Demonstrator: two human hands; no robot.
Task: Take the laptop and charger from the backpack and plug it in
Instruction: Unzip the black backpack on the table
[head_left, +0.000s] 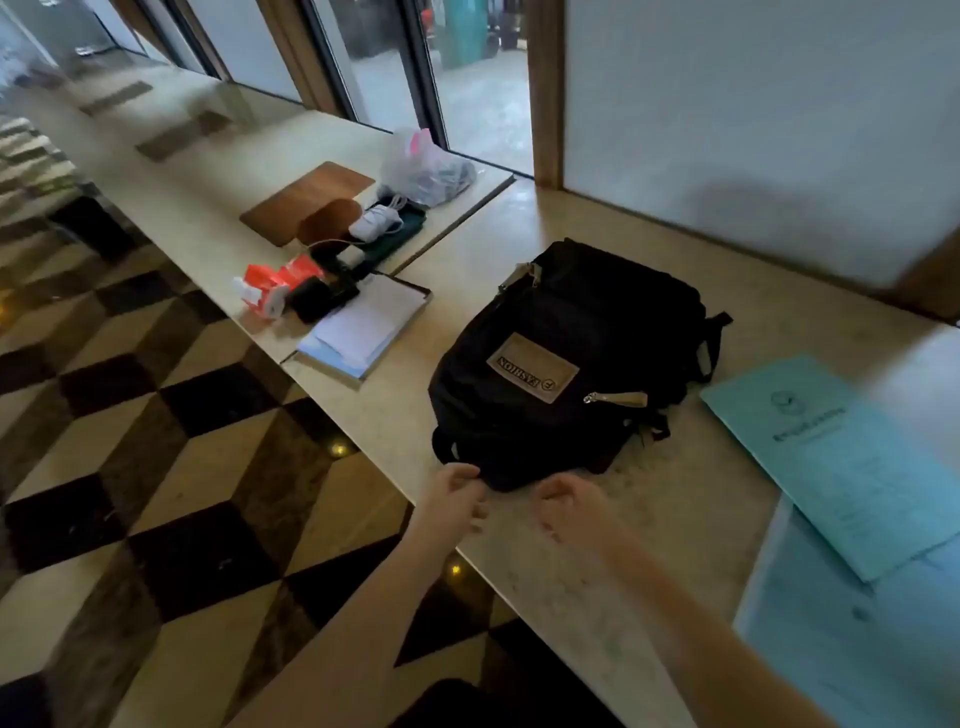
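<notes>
You're right at the start, basically nothing done yet. The backpack lies flat on the bench, front patch up, and as far as I can tell its zips are closed; the front-pocket zip looks pulled across, main zip near the top too blurry to call. No laptop or charger from the bag is out on the bench, so both are presumably inside, not visible. Your left hand is at the near bottom edge of the bag, fingers curled and seemingly pinching the fabric there, so that grip reads as clamped on the bag, tho motion blur makes it a soft call. Your right hand sits just beside it at the same edge, fingers loosely curled, touching or nearly touching the bag; can't tell if that grip holds anything. Looks like you're about to turn or drag the bag toward you, not open it yet. Left to do: get at the main zip, open it, pull out laptop, pull out charger, find a socket, plug in. No socket is visible from here. Other stuff nearby: teal folder to the right, stack of paper to the left, a white adapter w/ cable farther back, prob. not yours to use.
</notes>
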